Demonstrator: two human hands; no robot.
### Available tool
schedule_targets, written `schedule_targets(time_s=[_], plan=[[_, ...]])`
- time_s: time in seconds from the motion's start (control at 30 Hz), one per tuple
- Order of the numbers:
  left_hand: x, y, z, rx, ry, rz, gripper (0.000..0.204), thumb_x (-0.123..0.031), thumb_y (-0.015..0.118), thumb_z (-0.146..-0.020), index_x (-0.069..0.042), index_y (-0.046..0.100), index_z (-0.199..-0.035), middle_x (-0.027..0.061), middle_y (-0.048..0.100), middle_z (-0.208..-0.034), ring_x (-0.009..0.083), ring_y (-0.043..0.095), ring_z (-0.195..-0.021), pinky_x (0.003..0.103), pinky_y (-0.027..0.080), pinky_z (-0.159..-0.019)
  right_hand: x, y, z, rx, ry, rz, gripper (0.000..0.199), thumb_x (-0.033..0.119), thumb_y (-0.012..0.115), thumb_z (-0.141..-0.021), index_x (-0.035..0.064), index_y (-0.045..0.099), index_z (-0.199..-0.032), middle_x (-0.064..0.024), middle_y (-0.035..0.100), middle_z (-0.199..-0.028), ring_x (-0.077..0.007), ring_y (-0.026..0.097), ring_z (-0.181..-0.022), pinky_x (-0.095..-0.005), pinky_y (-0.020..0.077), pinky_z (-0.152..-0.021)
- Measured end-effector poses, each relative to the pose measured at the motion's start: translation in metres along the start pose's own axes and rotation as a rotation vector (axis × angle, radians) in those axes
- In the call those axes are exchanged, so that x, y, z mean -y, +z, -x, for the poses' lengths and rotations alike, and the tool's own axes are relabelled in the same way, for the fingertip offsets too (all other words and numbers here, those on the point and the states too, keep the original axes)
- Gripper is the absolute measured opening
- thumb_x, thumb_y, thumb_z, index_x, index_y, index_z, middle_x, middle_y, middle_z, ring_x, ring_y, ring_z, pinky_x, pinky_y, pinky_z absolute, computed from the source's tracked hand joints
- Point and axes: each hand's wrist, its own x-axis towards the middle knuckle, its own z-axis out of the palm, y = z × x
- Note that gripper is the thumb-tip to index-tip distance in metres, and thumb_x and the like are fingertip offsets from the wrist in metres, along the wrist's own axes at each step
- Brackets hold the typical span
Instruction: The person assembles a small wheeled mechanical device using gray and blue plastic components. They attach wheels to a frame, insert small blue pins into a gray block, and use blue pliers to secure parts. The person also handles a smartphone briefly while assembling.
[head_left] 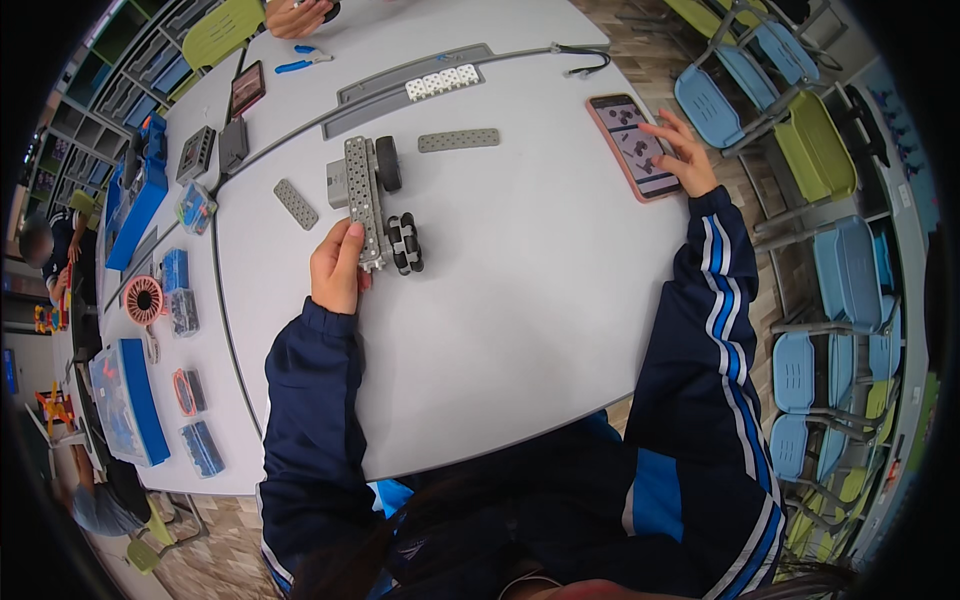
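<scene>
My left hand [338, 265] grips the near end of a grey perforated robot chassis [362, 190], thumb on top and fingers wrapped beneath. On its right side the chassis carries a black tyre [388, 163] at the far end and a roller-type wheel [405, 243] nearer me. A grey block-shaped motor [338, 184] sticks out to its left. Over at the right table edge, my right hand [686, 155] has its fingers spread over a phone [634, 148] in a pink case, touching its screen, which shows pictures of parts. The phone lies flat on the table.
Grey perforated plates lie left [296, 204] and beyond [458, 140] the chassis. White connectors [443, 82] sit by a table slot. Blue pliers [303, 60], a tablet [247, 88], a black cable [584, 58], parts boxes [130, 402] and a pink fan [143, 299] surround. Another person's hand [298, 17] is opposite.
</scene>
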Motion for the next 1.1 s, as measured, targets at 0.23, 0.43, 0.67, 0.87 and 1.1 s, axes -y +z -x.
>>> schedule_targets(time_s=[0.23,0.43,0.67,0.87,1.1], plan=[[-0.006,-0.005,-0.001,0.042,-0.057,-0.006,0.04,-0.031,0.061,-0.1,0.003,0.063,-0.121,-0.0026,0.057,-0.074,0.0046,0.045,-0.048,0.021,0.037,-0.046,0.005,0.002,0.001,0.007,-0.009,-0.033,0.058,-0.002,0.065,-0.074,0.0175,0.068,-0.129,-0.0188,0.029,-0.158,-0.03,0.03,-0.147,-0.0372,0.0308,-0.114],[-0.009,-0.007,-0.003,0.093,-0.04,0.023,0.044,-0.034,0.058,-0.101,0.006,0.062,-0.121,-0.0011,0.057,-0.072,0.0063,0.048,-0.049,0.022,0.039,-0.046,0.002,-0.001,0.001,-0.003,-0.007,-0.062,0.049,0.006,0.07,-0.081,0.0172,0.068,-0.129,-0.0181,0.03,-0.158,-0.0297,0.031,-0.146,-0.0394,0.0244,-0.118],[-0.002,-0.01,-0.004,0.11,-0.045,0.05,0.045,-0.035,0.055,-0.102,0.005,0.06,-0.122,0.0008,0.058,-0.071,0.0082,0.051,-0.049,0.022,0.041,-0.047,0.003,0.002,0.0,-0.003,0.008,-0.075,0.047,0.011,0.072,-0.082,0.0173,0.069,-0.128,-0.0189,0.03,-0.157,-0.0305,0.031,-0.146,-0.0393,0.0248,-0.117],[-0.003,-0.007,-0.005,0.095,-0.042,0.032,0.047,-0.036,0.056,-0.102,0.005,0.06,-0.123,0.0011,0.058,-0.072,0.0087,0.052,-0.05,0.022,0.041,-0.047,0.002,-0.002,0.0,0.023,-0.033,0.048,0.044,0.01,0.074,-0.078,0.0191,0.073,-0.121,-0.0199,0.032,-0.156,-0.0326,0.032,-0.145,-0.0396,0.0281,-0.116],[-0.012,0.002,0.0,0.051,-0.04,-0.027,0.049,-0.038,0.057,-0.101,0.005,0.061,-0.124,0.0018,0.059,-0.074,0.0081,0.05,-0.048,0.022,0.039,-0.045,0.01,0.002,0.002,0.008,0.006,0.062,0.047,0.006,0.074,-0.076,0.0232,0.074,-0.121,-0.0191,0.032,-0.157,-0.0364,0.035,-0.143,-0.0407,0.034,-0.113]])
